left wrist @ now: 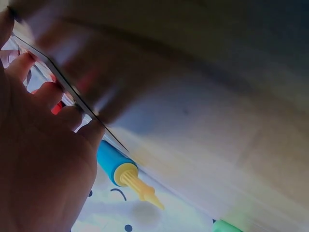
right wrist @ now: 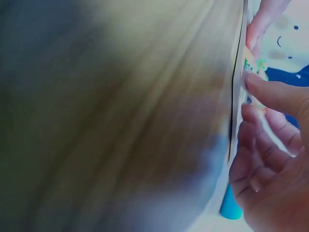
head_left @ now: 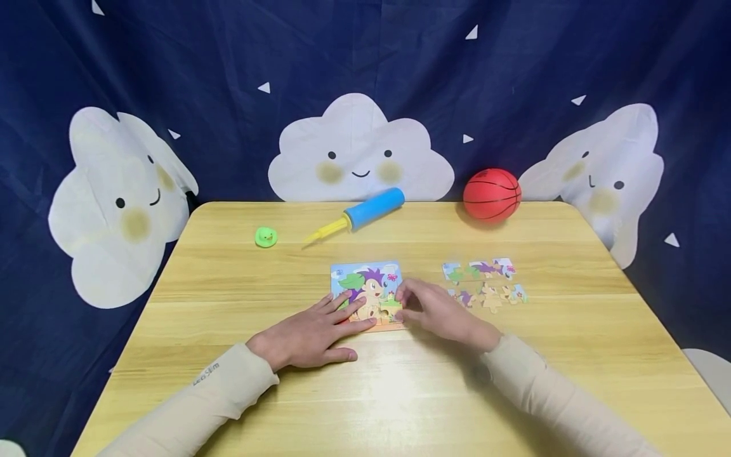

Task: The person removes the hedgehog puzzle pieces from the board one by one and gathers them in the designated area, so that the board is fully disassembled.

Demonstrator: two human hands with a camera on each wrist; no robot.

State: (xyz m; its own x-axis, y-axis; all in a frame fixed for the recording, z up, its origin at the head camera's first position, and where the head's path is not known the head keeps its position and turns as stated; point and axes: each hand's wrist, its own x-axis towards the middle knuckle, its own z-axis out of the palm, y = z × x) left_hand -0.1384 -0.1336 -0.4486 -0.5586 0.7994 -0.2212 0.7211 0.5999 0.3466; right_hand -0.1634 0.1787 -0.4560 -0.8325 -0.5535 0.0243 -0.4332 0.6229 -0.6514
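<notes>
A jigsaw puzzle board (head_left: 372, 273) printed with a purple-spiked cartoon animal lies on the table in the head view. My left hand (head_left: 311, 333) rests on its left and lower part, fingers spread and straight. At the board's right edge is my right hand (head_left: 442, 314), its fingers bent and the thumb apart from the index finger. In the right wrist view, the thumb (right wrist: 275, 92) touches that edge; whether a piece lies between the fingertips is hidden. Several loose puzzle pieces (head_left: 492, 297) lie in two rows to the right of this hand.
Behind the board lies a blue and yellow hand pump (head_left: 374, 209). A small green rubber duck (head_left: 265, 237) sits at the back left, a red ball (head_left: 492, 195) at the back right. A dark blue cloud-patterned curtain (head_left: 228, 57) hangs behind the wooden table (head_left: 371, 412).
</notes>
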